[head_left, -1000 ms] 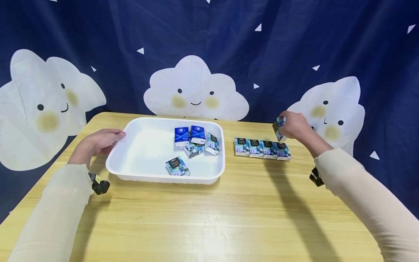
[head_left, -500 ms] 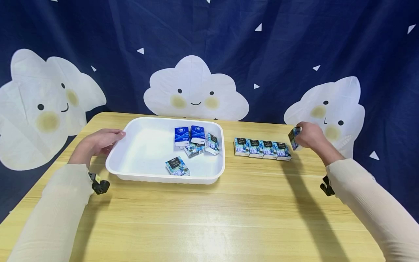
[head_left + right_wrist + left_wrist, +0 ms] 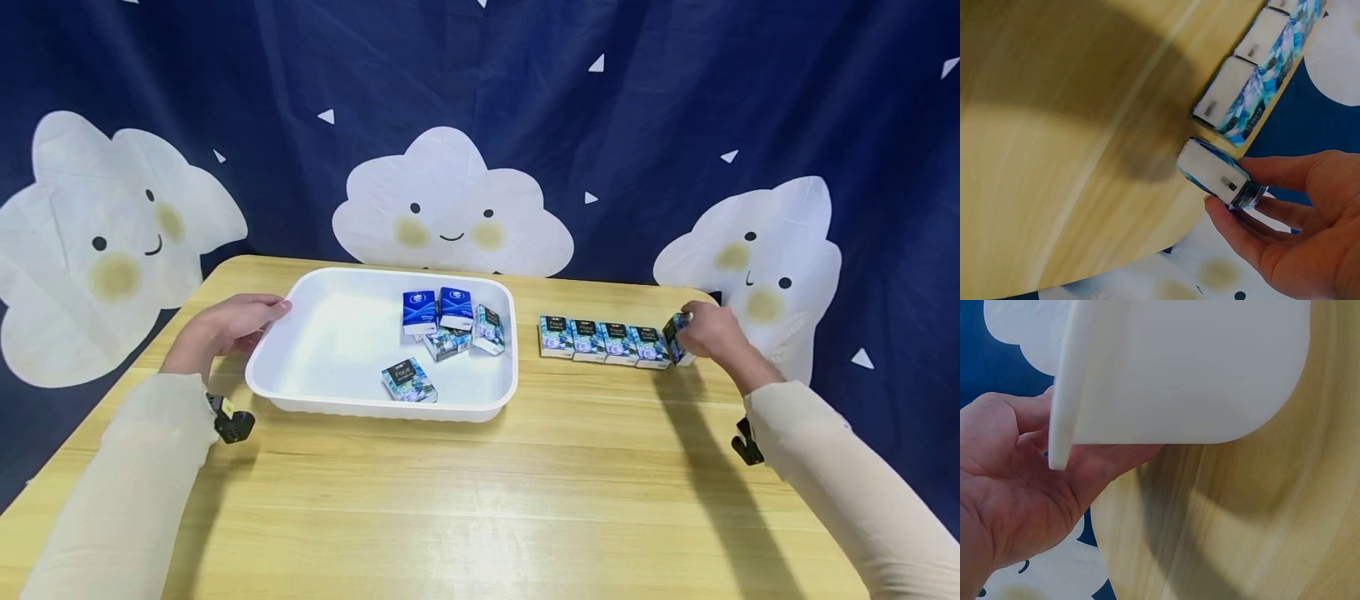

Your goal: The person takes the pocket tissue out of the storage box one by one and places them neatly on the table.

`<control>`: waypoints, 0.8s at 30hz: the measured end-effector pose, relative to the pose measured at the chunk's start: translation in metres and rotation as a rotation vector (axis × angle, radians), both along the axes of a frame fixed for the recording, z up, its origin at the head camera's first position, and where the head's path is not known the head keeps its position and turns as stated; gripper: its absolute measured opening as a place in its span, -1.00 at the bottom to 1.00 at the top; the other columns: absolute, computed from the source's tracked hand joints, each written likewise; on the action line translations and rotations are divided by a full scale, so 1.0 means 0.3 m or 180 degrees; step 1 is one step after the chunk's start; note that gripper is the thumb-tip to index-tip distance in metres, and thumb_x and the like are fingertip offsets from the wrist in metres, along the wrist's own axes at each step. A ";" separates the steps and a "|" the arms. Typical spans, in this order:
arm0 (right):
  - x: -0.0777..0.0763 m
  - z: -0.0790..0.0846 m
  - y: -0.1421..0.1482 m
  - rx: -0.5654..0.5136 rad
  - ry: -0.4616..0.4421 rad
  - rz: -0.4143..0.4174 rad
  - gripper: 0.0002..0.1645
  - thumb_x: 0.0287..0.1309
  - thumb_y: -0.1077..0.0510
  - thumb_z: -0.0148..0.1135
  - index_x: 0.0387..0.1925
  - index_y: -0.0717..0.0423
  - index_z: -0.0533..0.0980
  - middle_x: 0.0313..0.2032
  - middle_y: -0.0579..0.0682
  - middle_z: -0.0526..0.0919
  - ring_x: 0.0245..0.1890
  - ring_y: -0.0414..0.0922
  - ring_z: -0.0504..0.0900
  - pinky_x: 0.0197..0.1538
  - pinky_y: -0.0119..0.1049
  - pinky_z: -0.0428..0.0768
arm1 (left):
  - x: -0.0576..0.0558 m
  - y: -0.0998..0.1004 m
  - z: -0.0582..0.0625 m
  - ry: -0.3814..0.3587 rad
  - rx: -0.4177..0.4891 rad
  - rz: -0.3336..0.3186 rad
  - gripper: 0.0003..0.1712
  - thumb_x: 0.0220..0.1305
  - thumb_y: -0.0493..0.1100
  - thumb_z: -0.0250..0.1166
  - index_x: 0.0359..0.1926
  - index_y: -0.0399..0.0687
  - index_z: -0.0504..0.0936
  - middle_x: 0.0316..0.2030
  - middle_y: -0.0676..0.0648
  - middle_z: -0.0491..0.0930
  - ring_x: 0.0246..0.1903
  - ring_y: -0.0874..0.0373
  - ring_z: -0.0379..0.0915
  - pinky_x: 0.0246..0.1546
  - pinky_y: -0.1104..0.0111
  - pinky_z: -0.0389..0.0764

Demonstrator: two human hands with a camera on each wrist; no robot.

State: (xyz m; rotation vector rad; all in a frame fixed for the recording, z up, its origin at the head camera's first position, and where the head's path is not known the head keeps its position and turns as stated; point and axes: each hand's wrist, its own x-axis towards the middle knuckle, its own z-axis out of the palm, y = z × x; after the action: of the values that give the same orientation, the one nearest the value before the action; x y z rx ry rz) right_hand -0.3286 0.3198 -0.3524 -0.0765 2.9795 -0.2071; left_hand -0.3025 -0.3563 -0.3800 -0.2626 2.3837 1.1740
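As the packet (image 3: 675,338) is lowered, tilted, just beside the row of boxes (image 3: 618,342), pinched in the right hand (image 3: 712,333), a fifth spot is seemingly nearly filled, while the tray (image 3: 330,350) is gripped by the left hand (image 3: 238,321).

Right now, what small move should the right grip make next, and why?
Probably tip the held pack down flat at the right end of the row of packs, right grip holding until it settles. The row lies flat, printed faces up; the held pack is tilted, with a slim gap to the row in the right wrist view.
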 end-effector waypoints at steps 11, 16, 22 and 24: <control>0.001 -0.029 0.023 -0.0085 0.0003 -0.0012 -0.19 -0.11 0.31 -0.07 0.27 0.60 0.31 -0.14 0.45 0.63 -0.55 -0.03 0.29 -0.42 -0.26 0.27 | -0.001 0.000 0.004 -0.0006 0.0034 -0.0028 -0.19 0.64 0.16 -0.22 0.60 -0.25 -0.16 0.35 -0.39 0.26 0.07 -0.05 0.48 -0.10 0.26 0.63; 0.002 -0.028 0.033 -0.0144 -0.0030 -0.0106 -0.17 -0.10 0.30 -0.05 0.30 0.59 0.29 0.09 0.53 0.51 -0.41 0.11 0.38 -0.42 -0.25 0.31 | -0.002 0.000 0.004 -0.0009 0.0001 -0.0021 -0.20 0.64 0.16 -0.22 0.60 -0.25 -0.16 0.34 -0.38 0.26 0.06 -0.05 0.46 -0.11 0.27 0.61; 0.004 -0.034 0.048 -0.0187 -0.0091 -0.0142 -0.14 -0.13 0.30 -0.05 0.32 0.60 0.26 0.13 0.55 0.47 -0.36 0.13 0.38 -0.43 -0.25 0.31 | 0.001 0.003 0.006 0.0017 0.0007 -0.0013 -0.20 0.64 0.16 -0.20 0.60 -0.26 -0.13 0.30 -0.37 0.31 -0.02 0.01 0.50 -0.13 0.27 0.61; 0.006 -0.037 0.052 -0.0209 -0.0093 -0.0137 -0.13 -0.14 0.30 -0.05 0.32 0.60 0.26 0.10 0.54 0.48 -0.40 0.10 0.36 -0.45 -0.25 0.30 | 0.001 0.003 0.007 0.0017 0.0011 -0.0018 -0.20 0.63 0.16 -0.20 0.60 -0.26 -0.14 0.30 -0.37 0.31 -0.01 0.01 0.50 -0.12 0.26 0.61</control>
State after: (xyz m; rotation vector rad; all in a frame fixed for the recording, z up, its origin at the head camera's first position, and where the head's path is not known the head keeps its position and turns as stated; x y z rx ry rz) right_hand -0.3268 0.3353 -0.3635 -0.0168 2.9472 -0.3085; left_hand -0.3021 -0.3554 -0.3780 -0.2519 2.3852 1.1774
